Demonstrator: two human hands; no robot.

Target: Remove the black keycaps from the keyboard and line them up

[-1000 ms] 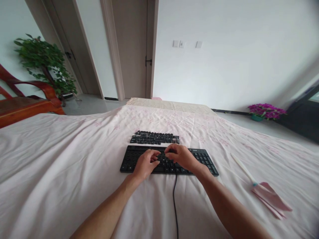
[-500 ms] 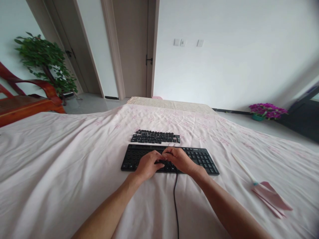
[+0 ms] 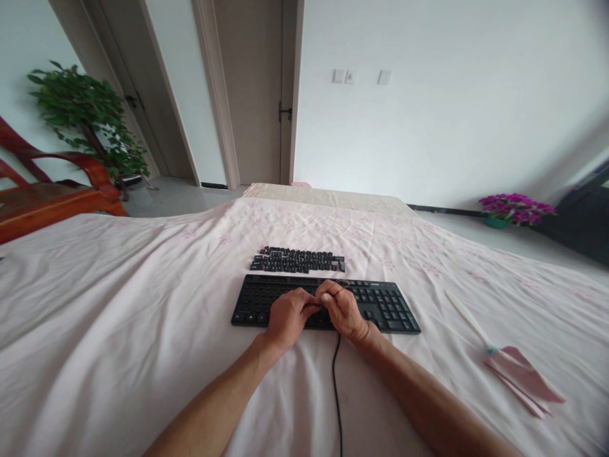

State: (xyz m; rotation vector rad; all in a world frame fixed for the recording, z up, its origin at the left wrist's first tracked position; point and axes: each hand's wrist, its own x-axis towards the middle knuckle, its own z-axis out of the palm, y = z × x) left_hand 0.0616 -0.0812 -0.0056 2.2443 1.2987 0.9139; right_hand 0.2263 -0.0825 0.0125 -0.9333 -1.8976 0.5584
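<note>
A black keyboard (image 3: pixel 399 311) lies on the pale cloth, many keycaps gone from its left and middle part. Over its middle, my left hand (image 3: pixel 288 317) is closed in a pinch on a small black keycap, mostly covered by the fingertips. Meeting it there, my right hand (image 3: pixel 343 312) is closed round a thin wire keycap puller (image 3: pixel 343 283), whose wire shows above the knuckles. Just behind the keyboard, several loose keycaps (image 3: pixel 297 261) lie in rows. The black cable (image 3: pixel 335 381) runs from the keyboard toward me between my forearms.
Wrinkled pink-white cloth (image 3: pixel 143 330) covers the surface. On the right lies a pale stick with a pink flap (image 3: pixel 521 377). Beyond are a wooden chair (image 3: pixel 71 190), a green plant (image 3: pixel 85 114), a door (image 3: pixel 252 95) and purple flowers (image 3: pixel 516 208).
Both hands have come up slightly off the keys and turned, fingertips together. My right hand has rotated more upright, and the wire has shifted right. The loose keycaps stay put.
</note>
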